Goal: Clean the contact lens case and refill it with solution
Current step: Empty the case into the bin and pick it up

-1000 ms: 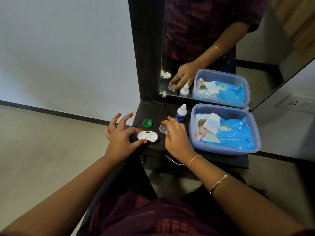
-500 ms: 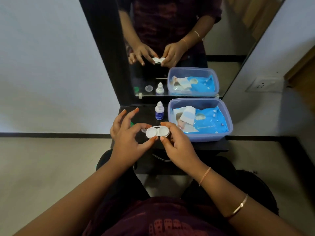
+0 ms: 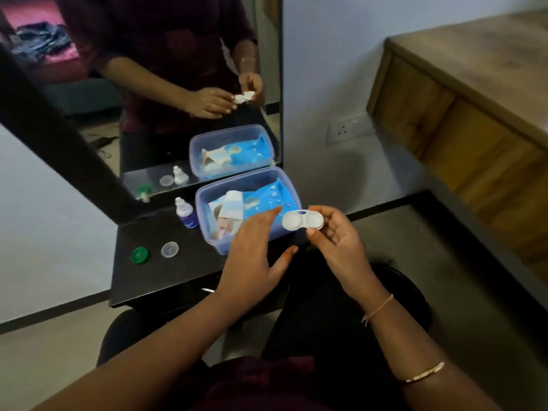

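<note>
Room's a plain wall with a tall mirror [image 3: 178,84], and the view has swung right since half a second ago, so a wooden cabinet [image 3: 459,99] shows now. Below the mirror is the black shelf [image 3: 166,277], with the plastic tub [image 3: 204,221] of blue wipes [image 3: 267,194] on its right end.

Big change: the left hand [image 3: 255,262] has let go. Its fingers are spread and loose, holding nothing, just beside the lens case [image 3: 302,221]. Only the right hand [image 3: 341,244] has the case now, pinched at its right end between thumb and fingers. The case has moved right, up in the air by the tub's front right corner.

The solution bottle [image 3: 185,212] stands left of the tub. The green cap [image 3: 140,255] and clear cap [image 3: 169,250] lie on the shelf.
</note>
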